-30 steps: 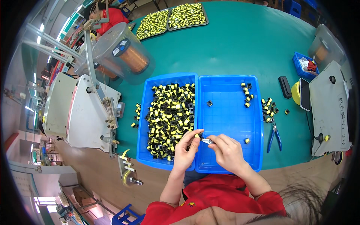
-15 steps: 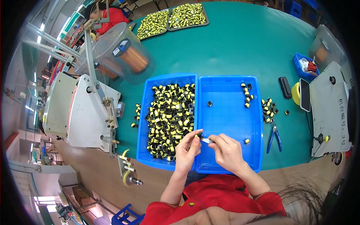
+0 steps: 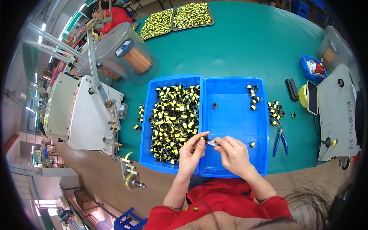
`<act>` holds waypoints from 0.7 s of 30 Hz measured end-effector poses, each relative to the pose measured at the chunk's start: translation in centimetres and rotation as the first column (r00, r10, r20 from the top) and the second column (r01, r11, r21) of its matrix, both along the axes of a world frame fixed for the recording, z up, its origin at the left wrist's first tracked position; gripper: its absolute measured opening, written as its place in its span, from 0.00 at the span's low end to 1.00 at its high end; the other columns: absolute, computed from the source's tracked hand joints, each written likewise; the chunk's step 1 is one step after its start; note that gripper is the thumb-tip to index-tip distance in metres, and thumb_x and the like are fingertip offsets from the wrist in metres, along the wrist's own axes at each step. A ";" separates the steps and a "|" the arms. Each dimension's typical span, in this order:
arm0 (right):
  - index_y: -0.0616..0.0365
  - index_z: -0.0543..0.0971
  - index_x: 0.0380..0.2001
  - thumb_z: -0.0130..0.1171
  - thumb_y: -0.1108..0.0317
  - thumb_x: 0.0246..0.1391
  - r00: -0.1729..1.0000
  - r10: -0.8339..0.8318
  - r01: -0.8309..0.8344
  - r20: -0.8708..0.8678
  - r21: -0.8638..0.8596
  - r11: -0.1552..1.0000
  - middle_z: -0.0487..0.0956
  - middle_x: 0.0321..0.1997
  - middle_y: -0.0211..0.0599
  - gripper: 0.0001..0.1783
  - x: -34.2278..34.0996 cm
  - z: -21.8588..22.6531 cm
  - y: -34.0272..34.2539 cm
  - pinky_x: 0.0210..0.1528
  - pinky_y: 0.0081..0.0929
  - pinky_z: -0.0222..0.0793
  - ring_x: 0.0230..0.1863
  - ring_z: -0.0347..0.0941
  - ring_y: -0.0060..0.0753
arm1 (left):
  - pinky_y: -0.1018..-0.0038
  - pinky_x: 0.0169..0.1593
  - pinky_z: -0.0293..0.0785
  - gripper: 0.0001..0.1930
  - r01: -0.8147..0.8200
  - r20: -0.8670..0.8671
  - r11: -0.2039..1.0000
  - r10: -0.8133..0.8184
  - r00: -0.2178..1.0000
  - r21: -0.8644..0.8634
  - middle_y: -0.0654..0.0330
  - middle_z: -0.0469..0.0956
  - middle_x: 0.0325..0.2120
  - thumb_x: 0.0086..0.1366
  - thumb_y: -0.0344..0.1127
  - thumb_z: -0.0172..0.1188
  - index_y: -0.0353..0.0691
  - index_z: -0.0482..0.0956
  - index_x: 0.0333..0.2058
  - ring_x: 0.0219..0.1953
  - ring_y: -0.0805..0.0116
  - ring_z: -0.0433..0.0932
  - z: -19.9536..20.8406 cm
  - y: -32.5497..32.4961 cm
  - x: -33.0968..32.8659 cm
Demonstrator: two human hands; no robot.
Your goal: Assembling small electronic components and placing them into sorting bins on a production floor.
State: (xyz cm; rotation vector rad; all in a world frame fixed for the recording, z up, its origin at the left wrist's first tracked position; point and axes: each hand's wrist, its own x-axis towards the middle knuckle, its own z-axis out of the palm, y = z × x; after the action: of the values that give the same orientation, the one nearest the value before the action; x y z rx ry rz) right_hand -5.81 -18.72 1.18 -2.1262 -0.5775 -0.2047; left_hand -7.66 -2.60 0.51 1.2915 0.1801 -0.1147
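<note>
Over the wall between two blue bins, my left hand (image 3: 190, 156) pinches a small black coil bobbin (image 3: 204, 138) with yellow tape between thumb and fingers. My right hand (image 3: 234, 156) is closed on a slim silvery metal tool (image 3: 212, 143), perhaps tweezers, its tip at the bobbin. Fingers cover part of both. The left blue bin (image 3: 161, 167) is heaped with black-and-yellow coil bobbins (image 3: 174, 122). In the right blue bin (image 3: 230, 119) lie several more along the right side and a lone black one (image 3: 214, 105).
Right of the bins lie blue-handled cutters (image 3: 281, 142), loose bobbins (image 3: 275, 113), a black case (image 3: 291, 89) and a phone-like device (image 3: 311, 97). A white machine (image 3: 92, 119) and copper wire spool (image 3: 138, 59) stand left. Full trays (image 3: 191, 17) sit at the back; a person in red (image 3: 119, 17) is beyond.
Both hands stay almost in place. The bobbin and the metal tool's tip have shifted very slightly between my fingers.
</note>
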 end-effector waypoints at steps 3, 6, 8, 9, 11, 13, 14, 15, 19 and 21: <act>0.57 0.75 0.37 0.57 0.70 0.49 0.997 0.004 -0.001 -0.072 0.046 0.999 0.73 0.26 0.36 0.11 -0.1 0.1 0.0 0.30 0.31 0.68 0.28 0.72 0.39 | 0.87 0.21 0.51 0.15 0.014 0.003 1.000 -0.014 1.000 0.000 0.73 0.63 0.19 0.65 0.35 0.53 0.36 0.73 0.49 0.19 0.87 0.56 0.0 0.0 0.0; 0.58 0.75 0.38 0.57 0.71 0.49 0.989 -0.010 0.024 -0.145 0.096 0.995 0.73 0.27 0.37 0.11 -0.5 0.3 0.4 0.31 0.32 0.68 0.29 0.72 0.40 | 0.87 0.22 0.53 0.14 -0.020 0.029 0.998 0.018 0.999 0.057 0.72 0.64 0.20 0.65 0.34 0.53 0.37 0.73 0.48 0.20 0.87 0.58 0.1 -0.4 -0.1; 0.58 0.75 0.38 0.56 0.71 0.49 0.985 -0.025 0.046 -0.169 0.119 0.992 0.73 0.28 0.38 0.11 -0.5 0.4 0.5 0.31 0.32 0.69 0.29 0.73 0.41 | 0.88 0.22 0.54 0.14 -0.056 0.050 0.991 0.050 0.998 0.119 0.72 0.64 0.20 0.65 0.34 0.54 0.37 0.74 0.48 0.20 0.87 0.59 0.0 -0.6 0.0; 0.58 0.75 0.38 0.56 0.71 0.49 0.989 -0.027 0.043 -0.149 0.110 0.993 0.73 0.28 0.38 0.11 -0.5 0.4 0.4 0.31 0.32 0.69 0.29 0.73 0.41 | 0.88 0.23 0.55 0.14 -0.065 0.064 0.987 0.056 0.996 0.146 0.72 0.65 0.20 0.65 0.34 0.54 0.38 0.74 0.48 0.21 0.86 0.60 -0.1 -0.6 -0.1; 0.58 0.75 0.38 0.56 0.72 0.49 0.991 -0.027 0.040 -0.128 0.100 0.994 0.73 0.28 0.38 0.11 -0.5 0.4 0.3 0.30 0.32 0.69 0.29 0.73 0.41 | 0.88 0.23 0.56 0.14 -0.076 0.078 0.982 0.063 0.995 0.172 0.72 0.65 0.21 0.64 0.34 0.54 0.38 0.74 0.48 0.21 0.86 0.60 0.0 -0.7 -0.2; 0.59 0.76 0.37 0.57 0.75 0.48 0.995 -0.033 0.043 -0.093 0.103 0.994 0.73 0.27 0.39 0.11 -0.4 0.4 0.3 0.28 0.31 0.68 0.26 0.72 0.41 | 0.87 0.23 0.55 0.14 -0.063 0.086 0.981 0.048 0.995 0.183 0.72 0.65 0.21 0.65 0.34 0.54 0.38 0.74 0.48 0.21 0.86 0.60 0.0 -0.7 -0.1; 0.59 0.76 0.37 0.57 0.75 0.48 0.995 -0.032 0.042 -0.093 0.103 0.994 0.73 0.27 0.39 0.11 -0.3 0.4 0.2 0.28 0.31 0.68 0.26 0.72 0.41 | 0.87 0.23 0.55 0.14 -0.063 0.085 0.981 0.048 0.995 0.183 0.72 0.65 0.21 0.65 0.34 0.54 0.38 0.74 0.48 0.21 0.86 0.60 0.0 -0.6 -0.1; 0.59 0.76 0.36 0.57 0.75 0.47 0.997 -0.023 0.030 -0.072 0.096 0.995 0.73 0.26 0.39 0.10 -0.2 0.4 0.1 0.28 0.31 0.67 0.26 0.72 0.40 | 0.87 0.23 0.55 0.14 -0.036 0.061 0.988 0.028 0.998 0.149 0.72 0.65 0.21 0.65 0.34 0.54 0.38 0.74 0.48 0.21 0.86 0.60 -0.1 -0.5 -0.1; 0.60 0.76 0.33 0.58 0.75 0.46 1.000 -0.015 0.017 -0.026 0.084 0.996 0.73 0.24 0.38 0.09 0.0 0.0 -0.1 0.28 0.31 0.66 0.25 0.72 0.40 | 0.87 0.23 0.53 0.14 0.016 0.015 0.998 -0.017 1.000 0.058 0.72 0.65 0.21 0.65 0.35 0.53 0.38 0.74 0.48 0.20 0.86 0.58 0.0 -0.3 0.0; 0.60 0.76 0.33 0.58 0.75 0.45 1.000 -0.026 0.028 -0.016 0.092 0.995 0.73 0.24 0.38 0.08 0.0 -0.1 0.0 0.27 0.31 0.66 0.25 0.71 0.40 | 0.87 0.23 0.53 0.14 0.029 0.009 0.999 -0.029 1.000 0.014 0.72 0.64 0.21 0.65 0.34 0.53 0.37 0.73 0.48 0.20 0.86 0.58 0.0 -0.2 0.0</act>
State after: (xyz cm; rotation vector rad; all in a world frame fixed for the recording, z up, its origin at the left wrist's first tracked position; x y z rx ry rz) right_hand -5.83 -18.77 1.04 -2.0451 -0.5210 -0.2266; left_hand -7.65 -2.82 0.46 1.3089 0.1546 -0.1330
